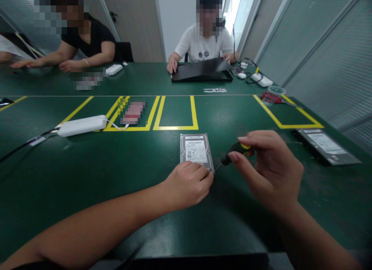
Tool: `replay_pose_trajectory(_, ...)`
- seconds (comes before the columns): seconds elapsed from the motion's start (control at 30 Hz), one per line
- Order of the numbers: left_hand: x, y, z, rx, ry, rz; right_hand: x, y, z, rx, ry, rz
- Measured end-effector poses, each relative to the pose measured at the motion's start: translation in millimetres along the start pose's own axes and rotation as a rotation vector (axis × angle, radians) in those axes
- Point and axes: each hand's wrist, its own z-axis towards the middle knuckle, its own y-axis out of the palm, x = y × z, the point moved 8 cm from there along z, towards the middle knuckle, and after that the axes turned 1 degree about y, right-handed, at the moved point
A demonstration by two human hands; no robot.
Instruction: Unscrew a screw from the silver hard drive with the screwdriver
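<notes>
Closest in, two bare forearms come up from the bottom edge over the dark green table [87, 177]. The left hand [188, 184] is curled shut, knuckles up, fingertips pressed against the near right corner of a silver rectangular metal hard drive [196, 149]. Whether those fingers pinch anything small, I cannot tell.

Over to the right hand [273, 169]: it grips a small black-and-yellow-handled screwdriver [236, 151], thumb and fingers wrapped round the handle. The thin shaft slants down and left, and its tip sits right at that same near right corner of the hard drive, just beside the left fingertips.

The hard drive itself lies flat, white label up, in the middle of the table, just on the near side of a rectangle of yellow tape [176, 127].

Out to the left, a long white plastic box [83, 125] with cables at both ends lies across another taped outline. To the right, well apart from the hands, a flat dark rectangular drive with a pale label [328, 146] rests near a larger yellow outline.

At the far edge, a person in a white T-shirt [203, 45] has both hands on a flat black slab [202, 72]. A person in a black top [87, 41] leans on the far left corner of the table.
</notes>
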Motion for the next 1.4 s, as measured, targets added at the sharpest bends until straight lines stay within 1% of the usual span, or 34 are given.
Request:
replay_pose_trajectory(0.4,-0.3,1.4,-0.6,0.003,-0.001,-0.008,-1.8,-0.5,0.5,-0.004,-0.026,-0.004)
replay_pose_trajectory(0.7,-0.1,-0.4,1.0,0.007,-0.003,-0.01,-5.0,0.2,-0.2,-0.035,-0.041,-0.029)
replay_pose_trajectory(0.83,-0.2,-0.4,1.6,0.008,-0.006,-0.002,-4.0,0.9,-0.4,-0.04,-0.033,-0.004)
replay_pose_trajectory(1.0,-0.3,-0.5,1.1,0.009,-0.01,0.001,-3.4,-2.3,-0.3,0.005,-0.024,-0.008)
replay_pose_trajectory(1.2,0.2,0.5,0.4,0.004,-0.007,0.005,-4.1,-0.8,-1.1,-0.034,-0.016,-0.015)
replay_pose_trajectory(1.4,0.2,-1.0,1.0,0.011,-0.006,0.006,-1.5,-1.2,-2.6,-0.047,0.035,0.024)
